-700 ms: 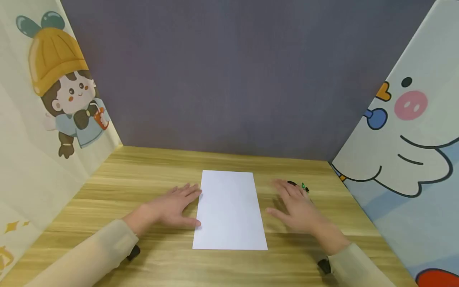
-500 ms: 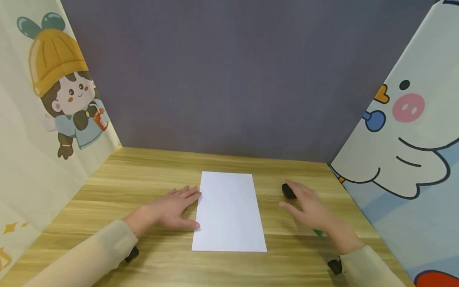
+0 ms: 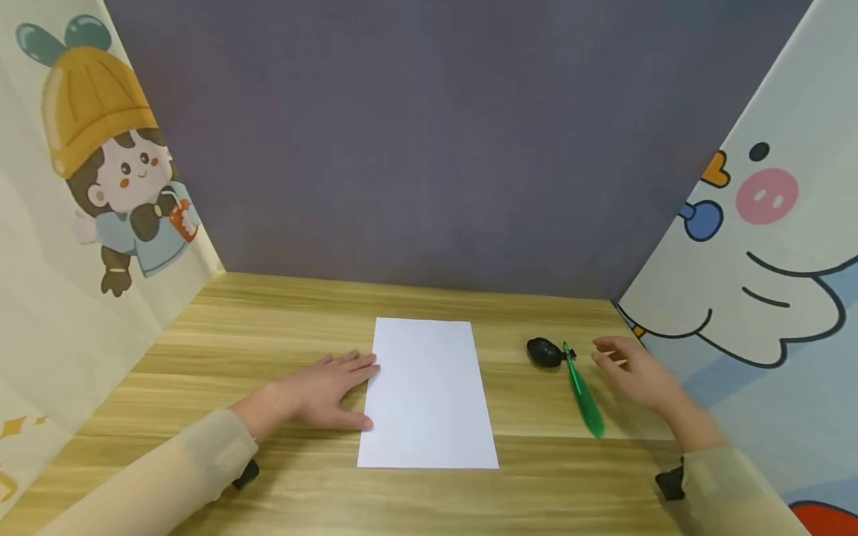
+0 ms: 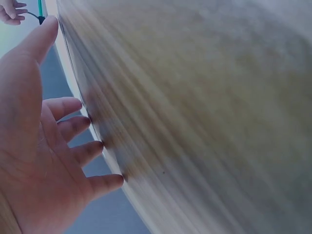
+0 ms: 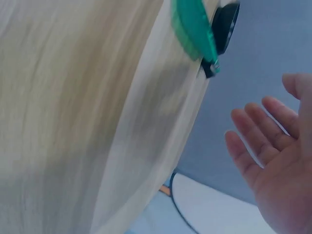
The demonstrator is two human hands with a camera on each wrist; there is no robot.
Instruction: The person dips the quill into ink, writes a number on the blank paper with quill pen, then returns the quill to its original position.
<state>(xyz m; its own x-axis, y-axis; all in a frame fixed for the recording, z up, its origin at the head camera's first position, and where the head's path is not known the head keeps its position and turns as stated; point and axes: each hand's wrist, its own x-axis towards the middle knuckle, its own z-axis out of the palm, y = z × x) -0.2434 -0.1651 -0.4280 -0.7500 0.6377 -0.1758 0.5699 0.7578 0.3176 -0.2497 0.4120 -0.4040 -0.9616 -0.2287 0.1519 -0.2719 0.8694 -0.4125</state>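
A white sheet of paper (image 3: 429, 394) lies upright on the wooden table. My left hand (image 3: 330, 391) rests flat beside it, fingers spread, with fingertips and thumb at the paper's left edge. In the left wrist view the left hand (image 4: 44, 141) shows straight fingers touching the tabletop. Right of the paper lie a black oval thing (image 3: 544, 353) with a short neck and a slim green leaf-shaped thing (image 3: 586, 398) tapering to a point at that neck. My right hand (image 3: 637, 372) hovers to their right, fingers loosely bent, holding nothing. The right wrist view shows the green thing (image 5: 197, 29) apart from those fingers.
The wooden tabletop (image 3: 281, 313) ends at a dark grey back panel (image 3: 415, 149). Light side panels with cartoon prints stand at the left (image 3: 60, 320) and right (image 3: 804, 327). A black wrist strap piece (image 3: 670, 484) shows below the right sleeve.
My right hand has moved rightward, off the black oval thing and the green leaf-shaped thing, which now show fully. The left hand has stayed at the paper's edge.
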